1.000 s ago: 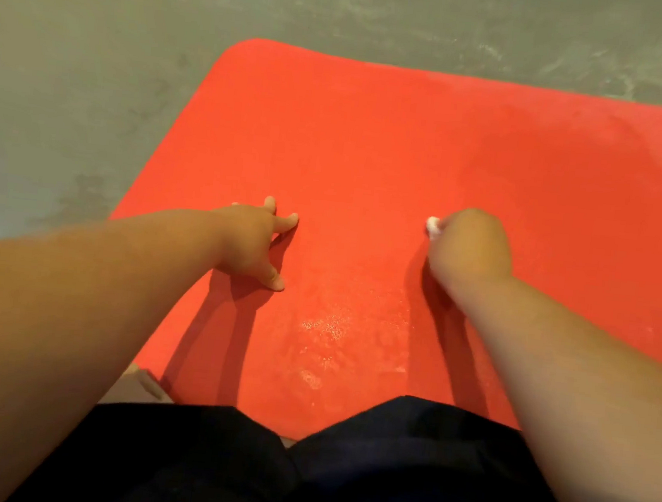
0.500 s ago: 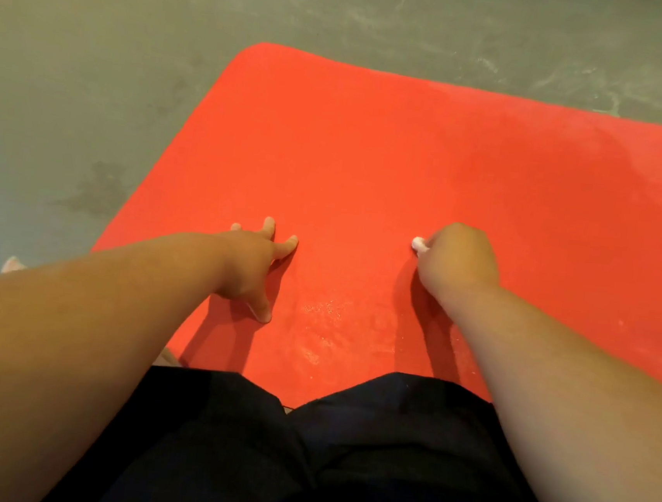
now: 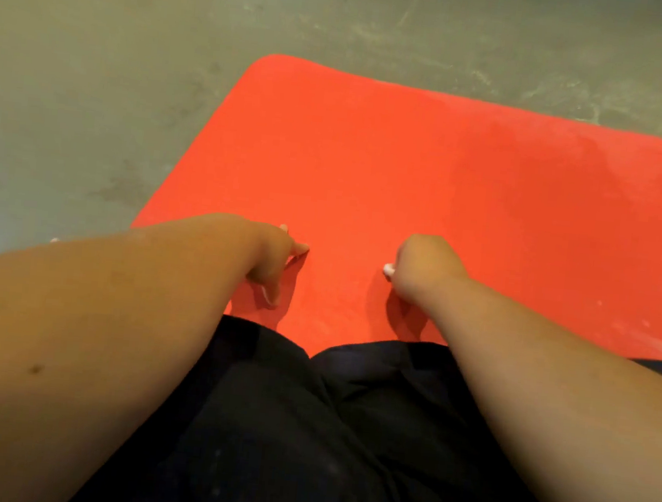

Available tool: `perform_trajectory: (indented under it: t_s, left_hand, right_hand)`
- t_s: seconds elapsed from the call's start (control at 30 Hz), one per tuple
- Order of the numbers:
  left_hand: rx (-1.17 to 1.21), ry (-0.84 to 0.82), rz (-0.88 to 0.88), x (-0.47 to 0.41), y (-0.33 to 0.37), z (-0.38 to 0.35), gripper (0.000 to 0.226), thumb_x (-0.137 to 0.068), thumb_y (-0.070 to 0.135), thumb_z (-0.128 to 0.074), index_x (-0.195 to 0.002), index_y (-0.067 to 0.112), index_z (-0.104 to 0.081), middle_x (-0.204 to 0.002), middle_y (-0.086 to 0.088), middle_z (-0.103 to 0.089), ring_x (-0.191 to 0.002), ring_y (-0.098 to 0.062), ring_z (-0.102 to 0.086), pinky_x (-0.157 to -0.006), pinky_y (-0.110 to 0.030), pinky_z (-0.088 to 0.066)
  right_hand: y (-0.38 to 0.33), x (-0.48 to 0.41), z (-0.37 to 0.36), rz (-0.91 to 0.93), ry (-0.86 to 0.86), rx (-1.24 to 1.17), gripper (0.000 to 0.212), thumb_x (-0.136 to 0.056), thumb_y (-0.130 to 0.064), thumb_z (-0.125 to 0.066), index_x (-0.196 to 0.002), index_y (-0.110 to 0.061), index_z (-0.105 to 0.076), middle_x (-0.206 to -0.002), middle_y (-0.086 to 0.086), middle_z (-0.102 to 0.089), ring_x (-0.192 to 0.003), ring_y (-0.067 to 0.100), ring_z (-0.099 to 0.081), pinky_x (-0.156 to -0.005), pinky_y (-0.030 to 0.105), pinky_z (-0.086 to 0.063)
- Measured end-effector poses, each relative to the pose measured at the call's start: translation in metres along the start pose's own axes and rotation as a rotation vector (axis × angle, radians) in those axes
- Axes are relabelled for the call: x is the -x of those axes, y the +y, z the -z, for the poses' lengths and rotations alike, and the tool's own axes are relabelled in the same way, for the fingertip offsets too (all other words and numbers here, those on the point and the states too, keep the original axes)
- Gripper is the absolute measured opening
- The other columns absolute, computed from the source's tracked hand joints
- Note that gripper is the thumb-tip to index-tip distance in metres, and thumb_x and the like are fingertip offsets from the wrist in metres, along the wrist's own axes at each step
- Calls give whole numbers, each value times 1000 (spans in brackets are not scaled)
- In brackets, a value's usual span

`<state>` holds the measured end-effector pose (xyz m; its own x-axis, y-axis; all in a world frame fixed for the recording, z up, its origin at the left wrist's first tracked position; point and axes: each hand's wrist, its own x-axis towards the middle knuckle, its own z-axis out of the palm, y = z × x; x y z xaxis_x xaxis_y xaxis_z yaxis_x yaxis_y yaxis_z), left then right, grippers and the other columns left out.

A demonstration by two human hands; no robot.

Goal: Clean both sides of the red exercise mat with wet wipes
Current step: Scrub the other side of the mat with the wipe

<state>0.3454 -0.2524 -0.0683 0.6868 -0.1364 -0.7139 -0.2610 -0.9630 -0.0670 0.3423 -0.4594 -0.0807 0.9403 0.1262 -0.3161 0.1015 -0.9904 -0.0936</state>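
Head view: right hand [image 3: 427, 266] fingers are clenched round a white wipe [image 3: 389, 271]; only a small bit of it shows at the left edge of the fist. The fist rests on the mat [image 3: 430, 167]. The left hand [image 3: 269, 263], apart from the fist on its left, is released, with fingers [image 3: 300, 248] spread and tips pressed on the mat. The mat lies flat under both sets of fingers and extends forward and right of them. Nearer than the fingers, dark shorts [image 3: 324, 432] cover the near mat edge. Ahead and left of the fingers, past the mat, lies grey floor [image 3: 96, 66].
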Motion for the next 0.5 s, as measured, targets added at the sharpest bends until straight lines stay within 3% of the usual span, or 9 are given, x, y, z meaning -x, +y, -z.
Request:
perform_trajectory:
  t_s: [0.07,0.17,0.3,0.43,0.5]
  left_hand:
    - [33,-12,-11,13,6,-2,101,-74,32,-82,-153,23,-20,-152,-8,-37,-130,-25,-46,-105,-34,-40]
    - [-3,-25,26,29,12,-6,111,-69,34,-85,-154,20,-15,-148,-3,-42,-131,-23,-46,-106,-35,-40]
    - [-62,-59,71,35,15,-6,117,-72,42,-82,-154,16,-4,-155,-10,-29,-138,-26,-37,-109,-36,-36]
    - [-94,-150,139,25,21,-25,136,-67,52,-81,-146,31,27,-156,-21,22,-142,-40,-24,-112,-45,-31]
    - [-88,-126,136,17,20,-23,138,-66,52,-82,-142,36,32,-152,-20,32,-141,-42,-25,-111,-46,-32]
  right_hand:
    - [4,15,0,-14,-30,41,31,-92,-25,-56,-108,0,-65,-118,19,-63,-111,33,-59,-85,33,-48]
    - [-14,32,5,18,28,-23,28,-92,-20,-53,-107,0,-65,-118,18,-63,-111,33,-59,-85,33,-48]
    - [-41,37,-6,-37,87,-196,26,-94,-15,-50,-113,-1,-62,-120,19,-62,-113,33,-58,-86,35,-48]
    - [-66,48,-40,120,92,-339,20,-95,-19,-48,-105,-6,-60,-111,18,-60,-104,34,-56,-77,35,-42]
    - [-61,39,-36,174,51,-290,22,-95,-24,-50,-105,-7,-60,-111,17,-61,-105,34,-56,-78,35,-42]
